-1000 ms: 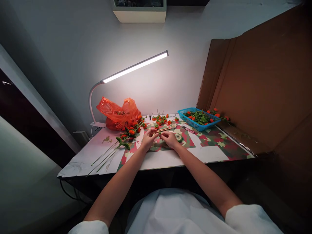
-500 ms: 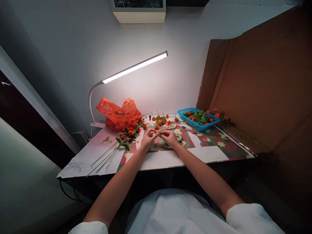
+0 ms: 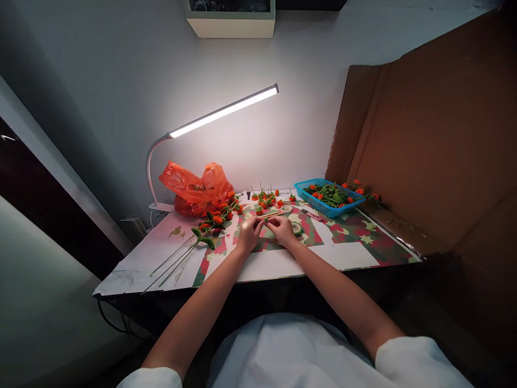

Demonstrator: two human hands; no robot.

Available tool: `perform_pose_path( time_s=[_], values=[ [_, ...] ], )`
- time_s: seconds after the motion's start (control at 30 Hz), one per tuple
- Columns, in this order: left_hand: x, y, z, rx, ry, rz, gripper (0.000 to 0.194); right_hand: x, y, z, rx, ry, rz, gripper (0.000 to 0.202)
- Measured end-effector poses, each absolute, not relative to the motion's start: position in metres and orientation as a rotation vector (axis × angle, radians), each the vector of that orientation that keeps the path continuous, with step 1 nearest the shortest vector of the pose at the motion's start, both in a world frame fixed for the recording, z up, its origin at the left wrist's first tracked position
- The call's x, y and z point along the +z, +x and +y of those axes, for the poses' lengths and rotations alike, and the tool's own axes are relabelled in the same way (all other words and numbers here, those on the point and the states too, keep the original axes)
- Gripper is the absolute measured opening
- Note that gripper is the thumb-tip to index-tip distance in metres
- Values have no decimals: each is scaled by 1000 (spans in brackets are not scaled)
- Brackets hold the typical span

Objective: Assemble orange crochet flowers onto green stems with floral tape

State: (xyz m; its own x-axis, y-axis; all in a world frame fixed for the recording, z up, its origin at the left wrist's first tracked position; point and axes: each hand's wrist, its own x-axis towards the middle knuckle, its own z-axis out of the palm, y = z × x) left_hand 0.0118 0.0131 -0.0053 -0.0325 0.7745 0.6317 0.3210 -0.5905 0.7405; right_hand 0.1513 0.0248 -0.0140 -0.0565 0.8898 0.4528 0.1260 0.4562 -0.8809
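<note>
My left hand (image 3: 249,234) and my right hand (image 3: 283,230) meet above the middle of the table, fingertips pinched together. Between them shows a small green piece (image 3: 265,220), mostly covered by the fingers, so its exact kind is unclear. Just beyond the fingers lie thin sticks (image 3: 272,214) and a group of small orange flower heads (image 3: 266,201) with green bases. A roll of green tape (image 3: 297,228) sits beside my right hand, partly hidden by it. Left of my left hand rest long-stemmed orange flowers (image 3: 217,220) with green leaves.
An orange plastic bag (image 3: 194,186) stands at the back left, near a lit desk lamp (image 3: 222,113). At the back right is a blue basket (image 3: 323,209) of orange flowers and green stems. Another tape roll (image 3: 286,209) and a pink cutter (image 3: 312,215) lie nearby. Cardboard (image 3: 424,134) rises on the right.
My left hand has shifted slightly right and turned, its fingers now closer to my right hand. My right hand has hardly moved.
</note>
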Motion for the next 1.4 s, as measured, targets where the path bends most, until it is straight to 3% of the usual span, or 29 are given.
perform_pose_path(
  time_s=[0.3, 0.57, 0.7, 0.9, 1.1, 1.4],
  values=[
    [-4, 13, 14, 1489, 1800, 1224, 25, -21, 149, 33, 939, -879, -1498, 31],
    [-1, 7, 15, 1205, 1490, 1054, 44, -20, 150, 35, 1030, -811, -1425, 33],
    [-2, 8, 17, 1247, 1517, 1053, 48, -19, 151, 35, 1027, -821, -1436, 31],
    [-5, 10, 14, 1536, 1646, 1154, 32, -18, 152, 32, 797, -953, -1561, 19],
    [-5, 11, 12, 1497, 1670, 1057, 32, -8, 153, 17, 313, -956, -1794, 12],
    [0, 9, 11, 1424, 1573, 1013, 35, -3, 157, 19, 319, -930, -1806, 13]
  ],
)
